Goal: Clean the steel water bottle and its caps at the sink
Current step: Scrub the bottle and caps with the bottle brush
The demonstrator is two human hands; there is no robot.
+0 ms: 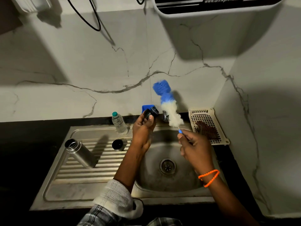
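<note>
head view, everything placed off the sink bowl [169, 160]: left hand [143, 128] up over the bowl's back-left rim, fingers and thumb curled round a small dark cap [152, 112], cap raised just in front of the tap [165, 115]. right hand [194, 145] over the bowl's right side, fingers closed on the thin blue handle of a bottle brush [169, 105], bristle head (white low down, blue at the tip) sticking up and away toward the wall behind the bowl, a bit blurred. brush and cap near each other but apart. orange bracelet [209, 176] on the right wrist.

left of the bowl on the ribbed drainboard [73, 175]: steel water bottle [79, 152], open mouth, no cap on it, looks upright though the wide lens leans it. between bottle and bowl, a second dark cap [118, 145] sitting on the ribs. behind that, at the drainboard's back edge, a small clear plastic bottle [119, 122] with a teal lid.

right of the bowl, a cream slotted tray [203, 115] against the wall corner with a brown scrubber [206, 130] on it. something blue [147, 107] behind the left hand, mostly hidden, can't tell what. above the bowl high on the wall, a white water purifier [211, 7].
</note>
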